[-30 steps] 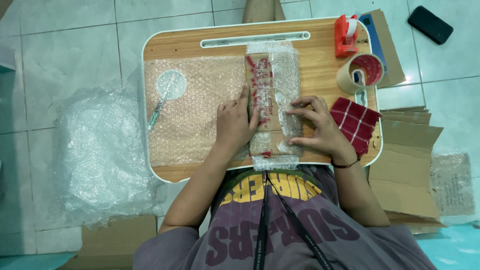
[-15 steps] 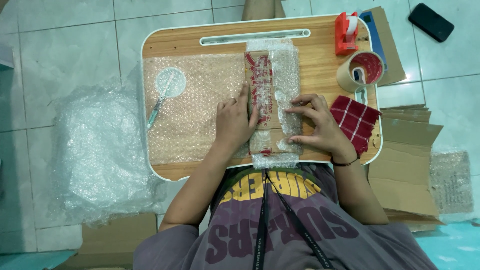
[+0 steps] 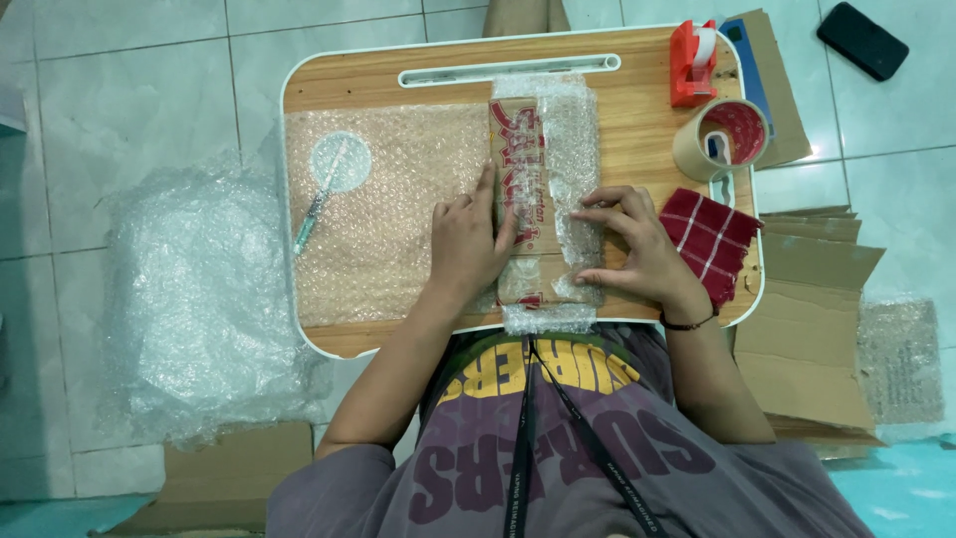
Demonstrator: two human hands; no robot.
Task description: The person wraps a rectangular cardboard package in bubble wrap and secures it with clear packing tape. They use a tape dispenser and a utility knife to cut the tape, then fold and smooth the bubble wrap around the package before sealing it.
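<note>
1. Clear bubble-wrap sheet (image 3: 388, 214) covers the wooden lap tray (image 3: 637, 120) on its left part.
2. Left hand (image 3: 466, 244), flat and unclenched, presses the long cardboard box (image 3: 523, 189), whose length runs away from the person.
3. Right hand (image 3: 637, 249) pinches the wrap against the box's right side; both hands flank it equally.

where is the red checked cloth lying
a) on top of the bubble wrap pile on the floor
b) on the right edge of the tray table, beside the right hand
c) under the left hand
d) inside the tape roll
b: the red checked cloth lies at the right edge of the tray table, just right of the right hand, below the tape roll.
</note>
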